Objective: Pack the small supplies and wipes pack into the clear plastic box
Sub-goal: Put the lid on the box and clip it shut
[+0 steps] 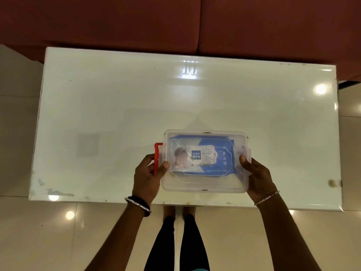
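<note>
Room setting: glossy white rectangular glass-topped table (117,106) on pale polished floor tiles (48,235).

Table surface reflects a bright grid-shaped ceiling light (189,71) and round lamp spots; scuffs mark its near left edge. Behind the far edge runs a dark reddish-brown upholstered sofa (175,22) with a vertical cushion seam. Floor tiles show round light reflections.

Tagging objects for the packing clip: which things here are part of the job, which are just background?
Job:
- clear plastic box, lid on
- wipes pack, inside the box
- red latch on the box's left end
- left hand and right hand, gripping the box ends

Background:
- white glass table
- red sofa
- tiled floor
</note>
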{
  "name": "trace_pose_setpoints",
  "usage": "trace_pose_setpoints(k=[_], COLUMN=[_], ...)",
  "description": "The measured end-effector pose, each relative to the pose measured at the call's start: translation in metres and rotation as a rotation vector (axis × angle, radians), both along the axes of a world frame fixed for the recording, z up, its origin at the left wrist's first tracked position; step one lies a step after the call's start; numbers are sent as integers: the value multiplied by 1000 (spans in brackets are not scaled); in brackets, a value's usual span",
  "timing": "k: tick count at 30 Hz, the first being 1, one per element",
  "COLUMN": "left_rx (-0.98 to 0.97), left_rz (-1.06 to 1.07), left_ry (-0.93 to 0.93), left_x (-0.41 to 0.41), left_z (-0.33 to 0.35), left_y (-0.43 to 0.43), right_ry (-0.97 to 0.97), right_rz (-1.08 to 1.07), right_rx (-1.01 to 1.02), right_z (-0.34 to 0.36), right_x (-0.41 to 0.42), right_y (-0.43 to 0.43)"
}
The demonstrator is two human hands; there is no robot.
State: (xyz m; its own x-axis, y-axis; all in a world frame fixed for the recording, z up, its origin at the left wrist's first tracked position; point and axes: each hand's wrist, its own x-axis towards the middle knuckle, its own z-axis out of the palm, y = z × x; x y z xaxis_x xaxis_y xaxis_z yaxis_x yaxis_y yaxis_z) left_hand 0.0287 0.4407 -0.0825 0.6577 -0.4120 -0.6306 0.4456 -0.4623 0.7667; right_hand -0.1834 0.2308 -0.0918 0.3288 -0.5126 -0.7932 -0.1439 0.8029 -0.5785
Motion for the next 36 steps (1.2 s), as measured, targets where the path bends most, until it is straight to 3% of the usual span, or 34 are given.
trace_pose_setpoints(k=[4, 10, 16, 21, 28, 36], left_rx=[206, 344, 378, 364, 302, 195], left_rz=[-45, -115, -134, -162, -144, -172], left_ry=[-388, -623, -676, -683, -640, -717], left_x=[-22, -33, -37, -37, -28, 26], left_z=[7, 14, 16, 17, 19, 16], left_y=[-9, -18, -21, -20, -16, -34], right_ry=[34, 69, 287, 657, 761, 759], right_rz=[-40, -51, -13, 136, 136, 155], right_rx=[-41, -133, -370, -753, -881, -989], right_z=[0, 4, 8, 11, 17, 12], right_x=[2, 6, 17, 30, 37, 75], right_y=[2, 6, 17, 32, 41, 23])
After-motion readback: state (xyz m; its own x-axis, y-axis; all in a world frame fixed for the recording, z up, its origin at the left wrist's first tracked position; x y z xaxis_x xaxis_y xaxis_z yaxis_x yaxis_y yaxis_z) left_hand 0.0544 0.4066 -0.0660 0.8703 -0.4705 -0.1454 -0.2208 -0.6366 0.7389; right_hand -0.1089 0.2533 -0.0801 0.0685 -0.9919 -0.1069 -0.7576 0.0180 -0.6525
